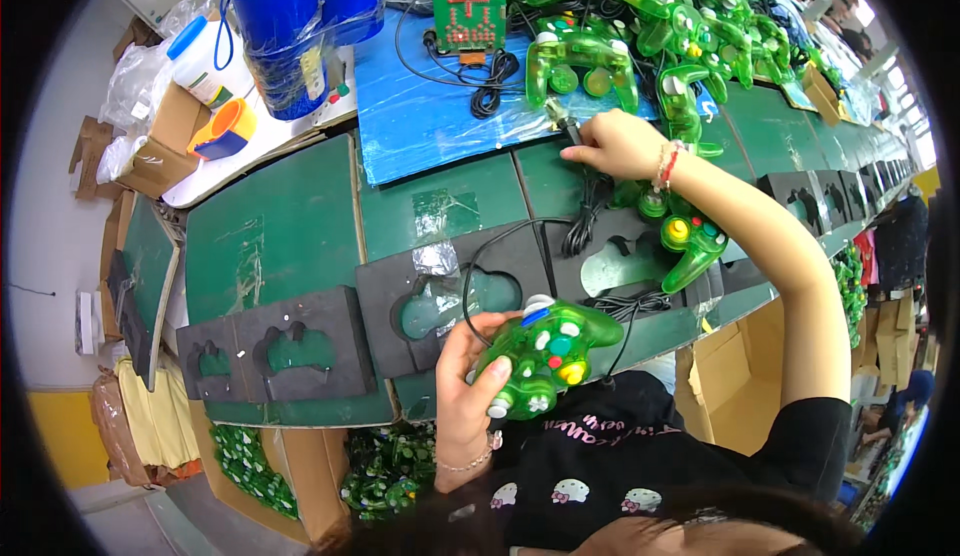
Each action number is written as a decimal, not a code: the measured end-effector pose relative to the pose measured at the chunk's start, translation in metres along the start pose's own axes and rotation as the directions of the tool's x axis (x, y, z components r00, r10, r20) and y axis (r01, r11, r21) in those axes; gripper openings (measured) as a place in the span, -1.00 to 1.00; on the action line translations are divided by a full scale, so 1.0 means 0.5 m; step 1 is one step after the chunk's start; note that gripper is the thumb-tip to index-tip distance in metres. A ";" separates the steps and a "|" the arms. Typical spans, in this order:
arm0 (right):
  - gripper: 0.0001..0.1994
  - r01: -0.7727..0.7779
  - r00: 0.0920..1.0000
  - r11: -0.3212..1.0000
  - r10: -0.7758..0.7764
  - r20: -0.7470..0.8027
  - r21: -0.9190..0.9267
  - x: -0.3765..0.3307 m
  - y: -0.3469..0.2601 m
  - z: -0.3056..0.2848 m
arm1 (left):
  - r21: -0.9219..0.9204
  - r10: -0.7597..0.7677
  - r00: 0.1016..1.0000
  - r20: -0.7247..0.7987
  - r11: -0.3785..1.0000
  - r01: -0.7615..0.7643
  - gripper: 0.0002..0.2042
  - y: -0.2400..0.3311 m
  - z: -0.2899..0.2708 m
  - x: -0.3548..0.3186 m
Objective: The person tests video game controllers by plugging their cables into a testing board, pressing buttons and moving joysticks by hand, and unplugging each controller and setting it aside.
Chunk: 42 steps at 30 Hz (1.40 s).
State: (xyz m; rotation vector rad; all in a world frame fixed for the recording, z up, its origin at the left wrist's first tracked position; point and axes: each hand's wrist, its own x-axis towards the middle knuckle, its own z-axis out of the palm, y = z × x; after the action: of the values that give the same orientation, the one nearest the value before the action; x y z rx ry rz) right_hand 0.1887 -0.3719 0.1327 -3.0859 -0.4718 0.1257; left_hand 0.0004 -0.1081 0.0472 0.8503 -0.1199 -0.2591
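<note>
A: How is the workshop laid out?

B: A long green bench [270, 196] is partly covered by a blue sheet [400, 136], on which a pile of green translucent controllers [680, 16] is heaped. Black foam holders [385, 306] are lined along the near edge.

A: What could go wrong from here?

B: The held controller [555, 356] could be tugged out of place if the two hands were drawn apart, since a black cable loop [467, 291] is draped over the foam below them. A tangle could be caused by the loose cable bundle [582, 224]. The dark plug [570, 130] could be strained if it were pressed at a slant.

A: And where does the controller lie?

B: It is clasped by its left side in the left hand [468, 396], thumb on top, just in front of the foam. It is well apart from the right hand [620, 144], by which the plug is pinched, thumb against fingers, over the sheet's near edge. Whether the plug's tip is joined to anything cannot be told, so small does it appear.
</note>
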 end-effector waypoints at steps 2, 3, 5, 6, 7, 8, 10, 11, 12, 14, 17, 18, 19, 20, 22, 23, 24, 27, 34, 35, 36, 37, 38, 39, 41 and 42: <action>-0.58 0.005 0.996 0.990 -0.019 -0.093 -0.144 -0.021 -0.031 -0.041 | 0.076 0.052 0.997 0.052 0.996 -0.056 -0.61 0.009 0.015 0.000; -0.62 0.102 0.977 0.989 -0.080 -0.198 0.105 -0.040 -0.055 -0.059 | 0.095 0.085 0.993 0.077 0.991 -0.092 -0.61 0.016 0.022 -0.001; -0.58 0.280 0.958 0.818 -0.202 -0.205 0.503 -0.117 -0.099 -0.087 | 0.070 0.131 0.989 0.071 0.988 -0.136 -0.63 0.034 0.034 -0.007; -0.43 0.258 0.941 0.640 -0.337 -0.038 0.723 -0.170 -0.119 -0.092 | 0.049 0.135 0.989 0.059 0.989 -0.138 -0.64 0.044 0.038 -0.010; -0.28 0.250 0.861 0.529 -0.504 0.063 0.811 -0.210 -0.139 -0.087 | 0.030 0.123 0.991 0.053 0.992 -0.125 -0.64 0.054 0.042 -0.012; -0.23 0.575 0.704 0.499 -0.705 -0.082 0.649 -0.235 -0.161 -0.066 | 0.121 0.074 0.996 0.050 0.989 -0.080 -0.65 0.061 0.045 -0.014; -0.35 0.394 0.794 0.517 -0.607 0.001 0.760 -0.290 -0.183 -0.041 | 0.225 0.047 0.993 0.108 0.972 -0.070 -0.66 0.068 0.051 -0.010; -0.35 0.383 0.830 0.480 -0.554 -0.066 0.789 -0.294 -0.188 -0.023 | 0.249 0.055 0.991 0.121 0.965 -0.084 -0.66 0.067 0.053 -0.007; -0.37 0.374 0.883 0.461 -0.441 -0.158 0.805 -0.311 -0.188 -0.012 | 0.135 0.076 0.993 0.087 0.987 -0.088 -0.65 0.058 0.060 -0.005; -0.40 0.348 0.934 0.357 -0.210 -0.289 0.867 -0.330 -0.192 0.011 | 0.117 0.203 0.979 0.025 0.972 -0.204 -0.48 0.037 0.069 0.003; -0.38 0.299 0.947 0.302 0.024 -0.321 0.905 -0.337 -0.202 0.044 | 0.496 0.433 0.900 -0.053 0.794 -0.352 -0.32 0.003 0.080 0.009; -0.38 0.310 0.934 0.326 0.070 -0.350 0.893 -0.337 -0.202 0.053 | 0.540 0.504 0.859 -0.090 0.749 -0.383 -0.36 -0.008 0.085 0.008; -0.38 0.359 0.910 0.376 0.064 -0.410 0.854 -0.337 -0.202 0.061 | 0.587 0.609 0.790 -0.072 0.666 -0.460 -0.40 -0.017 0.087 0.008; -0.37 0.381 0.885 0.428 0.088 -0.457 0.820 -0.337 -0.203 0.070 | 0.587 0.600 0.793 -0.109 0.682 -0.436 -0.42 -0.020 0.086 0.004; -0.37 0.383 0.880 0.406 0.114 -0.462 0.830 -0.336 -0.207 0.085 | 0.632 0.588 0.806 -0.074 0.653 -0.418 -0.46 -0.023 0.082 -0.003; -0.36 0.417 0.859 0.397 0.121 -0.497 0.818 -0.336 -0.208 0.091 | 0.642 0.572 0.817 -0.071 0.653 -0.402 -0.47 -0.024 0.080 -0.006; -0.40 0.420 0.850 0.386 0.150 -0.505 0.821 -0.335 -0.210 0.096 | 0.659 0.573 0.817 -0.064 0.639 -0.397 -0.48 -0.023 0.077 -0.007; -0.43 0.397 0.859 0.384 0.166 -0.485 0.834 -0.332 -0.208 0.101 | 0.685 0.587 0.806 -0.072 0.616 -0.388 -0.49 -0.023 0.071 -0.007; -0.48 0.383 0.876 0.411 0.123 -0.467 0.827 -0.319 -0.193 0.095 | 0.683 0.575 0.809 -0.125 0.641 -0.350 -0.49 -0.039 0.077 0.006; -0.49 0.387 0.876 0.403 0.121 -0.468 0.829 -0.319 -0.193 0.095 | 0.660 0.566 0.815 -0.120 0.659 -0.361 -0.49 -0.040 0.077 0.006; -0.49 0.413 0.870 0.393 0.096 -0.483 0.822 -0.318 -0.190 0.094 | 0.643 0.571 0.812 -0.123 0.669 -0.373 -0.49 -0.041 0.079 0.007; -0.49 0.420 0.865 0.394 0.096 -0.492 0.817 -0.318 -0.190 0.094 | 0.633 0.572 0.810 -0.129 0.677 -0.377 -0.49 -0.042 0.080 0.007; -0.49 0.450 0.854 0.394 0.073 -0.515 0.801 -0.318 -0.190 0.094 | 0.626 0.581 0.805 -0.122 0.675 -0.392 -0.49 -0.040 0.078 0.006; -0.48 0.461 0.849 0.381 0.073 -0.523 0.802 -0.317 -0.185 0.093 | 0.625 0.585 0.802 -0.119 0.672 -0.397 -0.50 -0.041 0.078 0.007; -0.47 0.424 0.863 0.382 0.106 -0.495 0.821 -0.321 -0.197 0.099 | 0.626 0.589 0.802 -0.102 0.664 -0.408 -0.50 -0.039 0.073 0.003; -0.47 0.439 0.862 0.391 0.070 -0.502 0.809 -0.320 -0.195 0.100 | 0.628 0.591 0.802 -0.087 0.657 -0.417 -0.49 -0.039 0.072 0.002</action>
State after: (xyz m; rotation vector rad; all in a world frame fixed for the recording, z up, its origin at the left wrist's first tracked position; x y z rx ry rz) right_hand 0.0034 -0.3265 0.0982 -1.8171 -0.4929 -0.2809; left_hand -0.0096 -0.1469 0.0559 1.4223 -0.1688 0.4770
